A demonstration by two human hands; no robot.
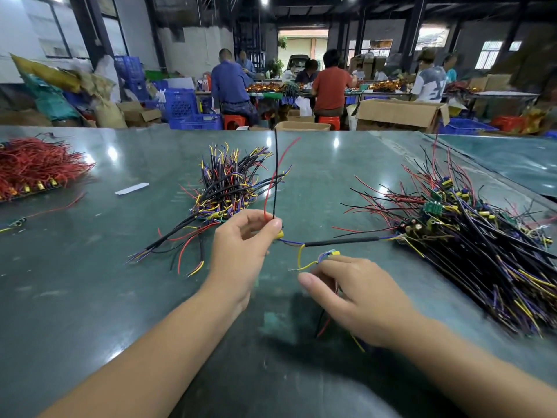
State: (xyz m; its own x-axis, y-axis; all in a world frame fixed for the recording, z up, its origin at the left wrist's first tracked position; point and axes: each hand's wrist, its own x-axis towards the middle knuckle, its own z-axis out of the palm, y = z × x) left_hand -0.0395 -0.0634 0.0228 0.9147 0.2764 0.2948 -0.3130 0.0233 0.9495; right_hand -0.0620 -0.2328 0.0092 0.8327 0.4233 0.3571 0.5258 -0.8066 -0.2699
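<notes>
Two bare forearms point(144, 351) come in from the bottom edge over the green table point(90, 297).

Left hand point(244, 245): thumb and forefinger pinched on a wire assembly point(280, 234), held just above the tabletop at centre. From the pinch a black wire point(275, 176) stands straight up. A red wire point(266, 200) curves up beside it and crosses it partway. A small yellow part shows at the fingertips (too blurred to say what it is). From there a black-sleeved lead point(340, 242) runs right, its far end reaching the edge of the right pile point(482, 260).

Right hand point(358, 297): lower and nearer, fingers curled over a second assembly point(331, 254), thumb sticking out to the left. Yellow and blue wires loop out above the knuckles. Red and black ends hang below the palm.

Middle pile point(229, 188) of black, yellow, purple and red wires lies just beyond the left hand. Stray wires point(180, 245) trail from it toward the near left. Red wire heap point(33, 167) sits at the far left edge. A white strip point(132, 188) lies flat between heap and middle pile.

Beyond the table: seated people point(330, 82), cardboard boxes point(398, 114), blue crates point(180, 104).
</notes>
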